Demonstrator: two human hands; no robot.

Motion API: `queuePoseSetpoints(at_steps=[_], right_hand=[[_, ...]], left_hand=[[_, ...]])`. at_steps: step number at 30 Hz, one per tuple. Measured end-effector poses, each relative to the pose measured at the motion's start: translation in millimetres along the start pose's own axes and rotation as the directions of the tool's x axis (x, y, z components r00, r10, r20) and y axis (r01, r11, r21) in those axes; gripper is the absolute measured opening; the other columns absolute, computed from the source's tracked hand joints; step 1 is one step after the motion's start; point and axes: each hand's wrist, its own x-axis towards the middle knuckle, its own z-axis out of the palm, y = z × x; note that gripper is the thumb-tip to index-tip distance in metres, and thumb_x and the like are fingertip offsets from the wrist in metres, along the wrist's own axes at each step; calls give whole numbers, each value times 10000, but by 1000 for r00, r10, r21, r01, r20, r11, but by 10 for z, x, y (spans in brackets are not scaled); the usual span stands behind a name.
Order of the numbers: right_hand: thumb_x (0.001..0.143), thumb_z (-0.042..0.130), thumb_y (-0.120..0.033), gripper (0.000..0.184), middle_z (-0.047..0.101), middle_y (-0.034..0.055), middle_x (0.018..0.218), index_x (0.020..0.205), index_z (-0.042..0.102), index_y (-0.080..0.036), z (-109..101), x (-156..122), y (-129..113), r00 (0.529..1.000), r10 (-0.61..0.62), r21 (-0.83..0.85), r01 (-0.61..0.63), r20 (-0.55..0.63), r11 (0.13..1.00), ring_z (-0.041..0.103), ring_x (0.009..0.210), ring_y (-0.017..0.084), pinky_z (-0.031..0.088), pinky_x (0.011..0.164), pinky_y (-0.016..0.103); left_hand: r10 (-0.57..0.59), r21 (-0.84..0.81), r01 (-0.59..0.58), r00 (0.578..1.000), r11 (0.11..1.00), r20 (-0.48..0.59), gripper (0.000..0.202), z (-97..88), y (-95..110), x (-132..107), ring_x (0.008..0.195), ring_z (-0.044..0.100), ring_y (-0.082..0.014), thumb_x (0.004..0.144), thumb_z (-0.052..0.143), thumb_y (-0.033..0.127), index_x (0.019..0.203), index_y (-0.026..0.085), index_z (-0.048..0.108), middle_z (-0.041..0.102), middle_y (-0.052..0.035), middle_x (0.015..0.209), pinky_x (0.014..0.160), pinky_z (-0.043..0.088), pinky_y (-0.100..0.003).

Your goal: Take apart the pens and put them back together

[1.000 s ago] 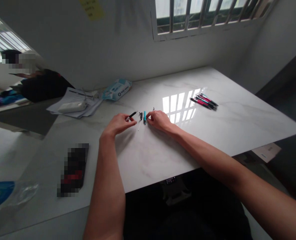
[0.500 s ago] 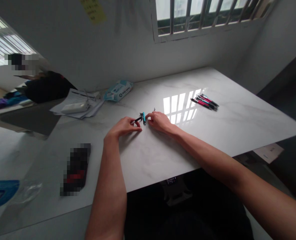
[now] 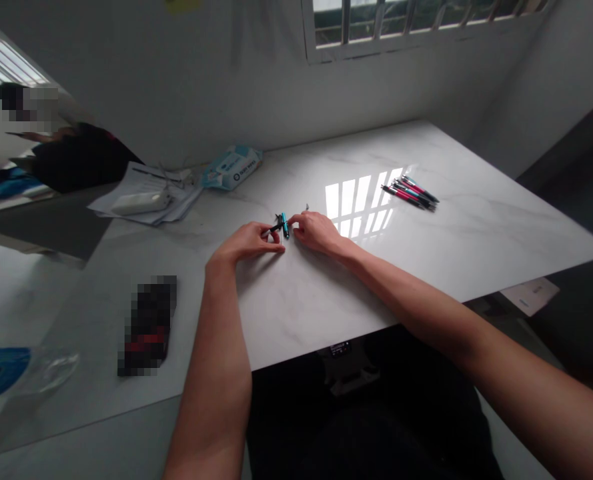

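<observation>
My left hand [image 3: 249,241] rests on the white marble table [image 3: 476,233], its fingers pinched on a black pen part [image 3: 275,228]. My right hand [image 3: 316,232] is closed beside it, with its fingertips against a short teal pen barrel [image 3: 285,225]. The two hands nearly touch at the middle of the table. A tiny dark piece [image 3: 307,207], perhaps a spring, lies just behind my right hand.
A bunch of several red, teal and black pens [image 3: 410,194] lies to the right. A wet-wipe pack [image 3: 231,167] and papers with a white object [image 3: 143,198] sit at the back left. A blurred dark item [image 3: 147,327] lies near left. Another person [image 3: 71,160] sits far left.
My left hand has moved right with the black pen part until it meets the teal barrel at my right hand. The view has tilted slightly downward.
</observation>
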Motion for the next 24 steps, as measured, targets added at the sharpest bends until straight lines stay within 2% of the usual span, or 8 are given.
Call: queuePoseSetpoints(at_steps=[6,9,11,14,18,21,24], right_hand=[[968,575,-174,357,773,95,1070,1255,778,-231,9,10,31,999,-2,53,4,-33,999,688,1006,260,493,877,340],[953,631,-222,258,751,47,957,1176,761,-216,-36,9,46,995,-14,199,34,-100,979,658,881,211,477,835,311],[964,663,-339,191,712,15,891,1084,724,-204,-90,0,30,983,-44,350,104,-176,931,612,793,175,461,782,287],[979,627,-581,381,621,-14,786,881,618,-213,-181,-24,-27,961,-42,521,186,-274,833,523,716,148,418,699,269],[977,496,-797,643,420,-35,639,674,423,-234,-261,-41,-70,933,93,592,141,-347,794,399,653,137,336,630,277],[968,431,-861,712,310,-38,620,632,341,-239,-280,-24,-40,913,162,597,103,-374,796,342,633,132,287,602,286],[979,423,-851,705,291,-41,633,637,330,-241,-288,6,6,900,165,569,106,-404,816,327,630,129,273,598,289]], left_hand=[[5,-12,-6,997,1000,-81,393,13,34,3,611,417,-153,678,826,586,773,222,711,477,32,619,606,252,-296],[43,-58,-58,971,997,-233,414,46,102,27,616,411,-148,758,761,615,805,208,708,492,28,633,607,275,-292],[97,-71,-129,933,989,-347,380,95,187,52,626,421,-145,812,712,576,848,198,699,514,24,658,613,300,-286],[207,-69,-252,899,965,-385,261,202,348,88,651,461,-146,824,676,446,885,192,669,549,19,691,621,339,-276],[264,-9,-298,858,955,-442,115,332,530,108,638,475,-149,782,636,311,812,205,601,570,12,688,638,367,-292],[292,24,-317,841,948,-456,115,386,609,103,621,477,-143,803,617,294,765,216,541,573,14,682,651,378,-300],[298,25,-322,840,946,-454,174,420,650,104,629,484,-143,840,624,326,760,220,512,586,12,692,650,378,-295]])
